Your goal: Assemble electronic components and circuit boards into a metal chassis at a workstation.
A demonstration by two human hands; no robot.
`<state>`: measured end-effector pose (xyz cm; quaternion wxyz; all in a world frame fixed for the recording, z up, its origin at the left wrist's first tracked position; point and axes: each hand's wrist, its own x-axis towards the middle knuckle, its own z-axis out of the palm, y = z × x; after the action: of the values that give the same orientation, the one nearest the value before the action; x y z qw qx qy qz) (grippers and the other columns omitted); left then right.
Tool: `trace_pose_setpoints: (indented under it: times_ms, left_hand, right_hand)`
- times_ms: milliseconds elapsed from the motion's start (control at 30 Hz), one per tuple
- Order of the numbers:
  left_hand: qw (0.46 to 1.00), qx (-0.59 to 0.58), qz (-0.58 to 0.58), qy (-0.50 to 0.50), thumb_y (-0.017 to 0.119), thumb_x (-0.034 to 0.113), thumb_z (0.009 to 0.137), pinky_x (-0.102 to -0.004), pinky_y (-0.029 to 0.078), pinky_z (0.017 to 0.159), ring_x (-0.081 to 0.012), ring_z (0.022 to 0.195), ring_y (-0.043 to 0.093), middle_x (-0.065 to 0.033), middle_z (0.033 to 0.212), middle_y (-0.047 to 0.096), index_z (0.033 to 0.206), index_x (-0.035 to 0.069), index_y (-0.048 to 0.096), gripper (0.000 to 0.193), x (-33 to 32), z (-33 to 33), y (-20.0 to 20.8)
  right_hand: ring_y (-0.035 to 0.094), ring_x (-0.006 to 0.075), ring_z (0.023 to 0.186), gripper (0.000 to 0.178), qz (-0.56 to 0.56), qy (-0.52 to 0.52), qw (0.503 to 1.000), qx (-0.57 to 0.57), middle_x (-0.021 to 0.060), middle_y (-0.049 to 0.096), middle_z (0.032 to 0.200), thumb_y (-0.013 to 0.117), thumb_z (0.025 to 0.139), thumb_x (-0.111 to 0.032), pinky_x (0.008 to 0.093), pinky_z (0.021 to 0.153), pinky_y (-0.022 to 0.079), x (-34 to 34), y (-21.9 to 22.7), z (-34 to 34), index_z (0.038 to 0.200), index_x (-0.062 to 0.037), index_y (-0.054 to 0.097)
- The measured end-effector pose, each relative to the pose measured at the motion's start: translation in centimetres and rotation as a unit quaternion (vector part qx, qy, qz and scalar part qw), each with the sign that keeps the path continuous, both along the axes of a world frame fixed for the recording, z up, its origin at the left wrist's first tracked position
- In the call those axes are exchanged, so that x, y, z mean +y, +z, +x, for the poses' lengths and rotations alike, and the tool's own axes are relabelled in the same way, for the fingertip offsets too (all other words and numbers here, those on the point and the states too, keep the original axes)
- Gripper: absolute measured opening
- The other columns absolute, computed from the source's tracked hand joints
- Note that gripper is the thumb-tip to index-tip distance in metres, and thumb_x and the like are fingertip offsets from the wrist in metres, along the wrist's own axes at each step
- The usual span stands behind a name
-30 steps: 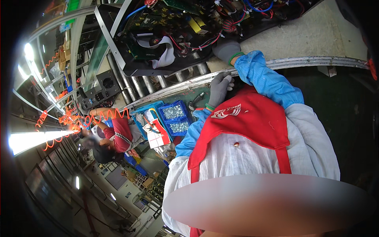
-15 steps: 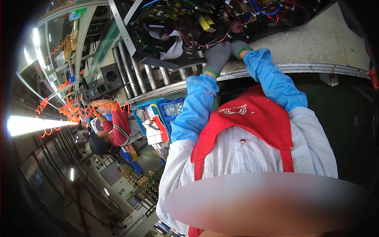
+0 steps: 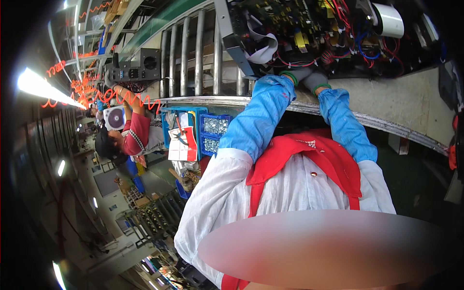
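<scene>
My left hand (image 3: 299,74), in a grey glove with a green cuff, is at the near edge of an open black equipment chassis (image 3: 245,66) filled with circuit boards and wiring. Close beside it, my right hand (image 3: 315,80) wears a matching glove. The fingers of both are hidden or too dark to make out, so any grip cannot be seen. Just beyond the hands lie red and black wires, a copper-coloured coil (image 3: 328,58) and a yellow component (image 3: 301,39). A grey ribbon cable (image 3: 263,48) loops at the chassis's left side.
Metal rollers (image 3: 199,53) run left of the chassis. Blue bins of small metal parts (image 3: 215,124) and a blue tray (image 3: 169,113) with pliers (image 3: 180,137) sit below the rail. Farther left, a co-worker in red (image 3: 137,135) reaches toward another unit (image 3: 140,67). Coiled orange hoses (image 3: 135,99) hang there.
The view has turned, so chassis and rollers sit farther right in the picture. My hands have come closer together at the chassis's near edge.
</scene>
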<state>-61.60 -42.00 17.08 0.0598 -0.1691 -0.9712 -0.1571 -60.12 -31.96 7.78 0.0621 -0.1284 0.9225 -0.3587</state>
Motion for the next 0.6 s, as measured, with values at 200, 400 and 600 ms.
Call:
trace_pose_setpoints:
  times_ms: [200,400,600]
  left_hand:
    - [0.975,-0.222,-0.006,-0.005,0.054,0.029,0.095,-0.0424,0.052,0.075,-0.0355,0.09,0.065,-0.0185,0.116,0.065,0.113,0.007,0.064,0.031,1.0,5.5,6.0]
    - [0.986,-0.005,-0.038,-0.162,0.066,0.015,0.084,-0.0405,0.051,0.065,-0.0294,0.078,0.063,-0.0114,0.125,0.062,0.108,0.01,0.064,0.024,-10.8,17.4,17.8]
    - [0.926,0.205,-0.111,0.296,0.059,0.034,0.092,-0.0522,0.051,0.077,-0.0461,0.09,0.064,-0.0248,0.094,0.067,0.112,-0.003,0.06,0.042,-26.3,12.6,22.7]
  right_hand:
    - [0.066,0.0387,0.1,0.032,0.055,0.018,0.989,-0.137,0.02,0.069,0.107,0.059,0.085,-0.032,0.0456,0.088,0.052,3.0,3.6,2.4,0.104,-0.0088,0.071]
    - [0.058,0.0403,0.102,0.063,0.001,0.008,0.998,-0.063,0.0203,0.057,0.108,0.061,0.079,-0.022,0.0496,0.085,0.049,10.4,6.3,12.7,0.138,-0.0092,0.043]
    - [0.06,0.0383,0.1,0.062,-0.026,-0.042,0.973,-0.225,0.0171,0.06,0.109,0.062,0.074,-0.02,0.047,0.086,0.05,15.5,8.8,19.3,0.134,-0.0111,0.048]
